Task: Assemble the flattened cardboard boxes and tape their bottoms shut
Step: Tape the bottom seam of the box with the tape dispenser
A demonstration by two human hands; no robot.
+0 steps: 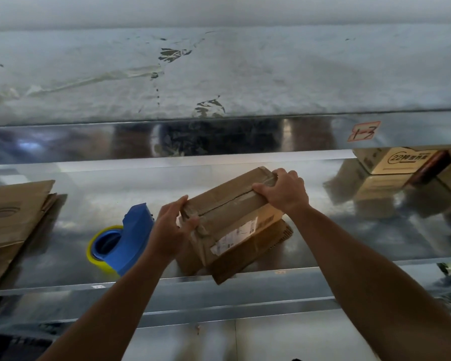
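Observation:
A small brown cardboard box [232, 212] stands bottom-up and tilted on the shiny metal shelf [349, 230], a white label on its near side. Tape runs along the closed flaps on top. My left hand [171, 230] grips the box's near left end, thumb pressing on the tape there. My right hand [284, 191] curls over the far right end and holds it. A blue tape dispenser with a yellow-edged roll [120, 243] lies on the shelf just left of my left hand.
Flattened brown cardboard boxes [13, 225] lie stacked at the shelf's left end. At the back right a printed carton [399, 160] sits under the upper metal shelf [219, 136], which bears a red "1-3" tag [363, 131]. The shelf's front lip [245, 280] runs below the box.

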